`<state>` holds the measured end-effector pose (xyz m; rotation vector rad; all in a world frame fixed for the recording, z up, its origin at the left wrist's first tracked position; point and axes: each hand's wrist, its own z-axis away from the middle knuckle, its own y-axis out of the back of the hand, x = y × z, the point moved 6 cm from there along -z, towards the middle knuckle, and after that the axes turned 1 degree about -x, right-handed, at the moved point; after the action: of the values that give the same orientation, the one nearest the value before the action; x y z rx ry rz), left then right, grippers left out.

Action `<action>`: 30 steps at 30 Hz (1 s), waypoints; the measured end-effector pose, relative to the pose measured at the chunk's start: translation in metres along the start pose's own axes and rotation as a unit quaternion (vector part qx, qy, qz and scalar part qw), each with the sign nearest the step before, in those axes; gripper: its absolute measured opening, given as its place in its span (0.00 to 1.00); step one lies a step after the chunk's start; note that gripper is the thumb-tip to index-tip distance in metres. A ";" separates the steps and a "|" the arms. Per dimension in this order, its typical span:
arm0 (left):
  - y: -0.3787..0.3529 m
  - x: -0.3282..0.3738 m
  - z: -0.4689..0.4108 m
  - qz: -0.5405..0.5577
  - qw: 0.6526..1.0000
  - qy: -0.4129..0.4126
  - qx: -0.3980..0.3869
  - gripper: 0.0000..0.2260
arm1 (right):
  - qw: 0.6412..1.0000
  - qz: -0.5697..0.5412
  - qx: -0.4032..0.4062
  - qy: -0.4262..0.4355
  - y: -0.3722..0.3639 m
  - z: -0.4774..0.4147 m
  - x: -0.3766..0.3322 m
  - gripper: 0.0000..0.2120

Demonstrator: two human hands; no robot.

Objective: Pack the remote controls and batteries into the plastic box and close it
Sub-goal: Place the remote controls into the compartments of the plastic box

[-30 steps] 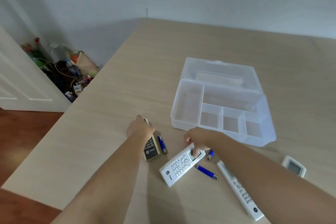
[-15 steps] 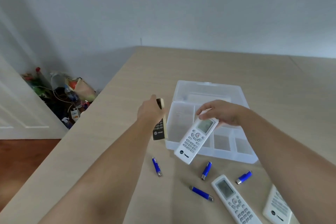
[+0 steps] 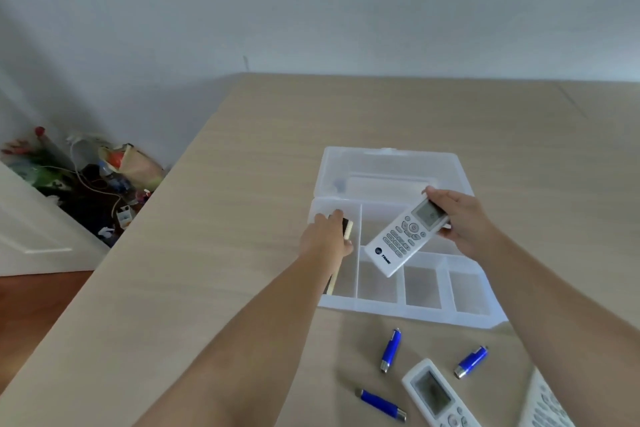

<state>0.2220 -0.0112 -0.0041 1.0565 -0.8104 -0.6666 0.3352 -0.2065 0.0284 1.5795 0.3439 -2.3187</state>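
The clear plastic box [image 3: 412, 312] lies open on the wooden table, its lid [image 3: 391, 163] folded back flat. My left hand [image 3: 325, 239] holds a beige and black remote [image 3: 347, 230] on edge inside the box's long left compartment. My right hand [image 3: 460, 222] grips a white remote [image 3: 405, 239] by its screen end, tilted above the box's middle compartments. Three blue batteries [image 3: 390, 349] [image 3: 471, 361] [image 3: 381, 404] lie on the table in front of the box. Two more white remotes [image 3: 438, 395] [image 3: 545, 406] rest at the bottom edge, partly cut off.
The table's left edge [image 3: 138, 218] runs diagonally, with the floor below. A pile of clutter and cables [image 3: 100, 184] sits on the floor by the wall, beside a white door [image 3: 31, 229].
Both hands have carried their remotes forward from above the table to the box. The beige remote now sits in the left compartment and the white remote hovers over the box.
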 end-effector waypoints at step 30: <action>0.018 0.021 -0.004 0.037 0.998 0.027 -0.051 0.14 | 0.976 -0.044 0.210 -0.036 0.042 -0.015 0.029 0.08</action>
<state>0.2382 -0.0200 0.0171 0.9445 -0.7579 -0.6086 0.3544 -0.2430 -0.0053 1.6801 -0.1071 -2.6380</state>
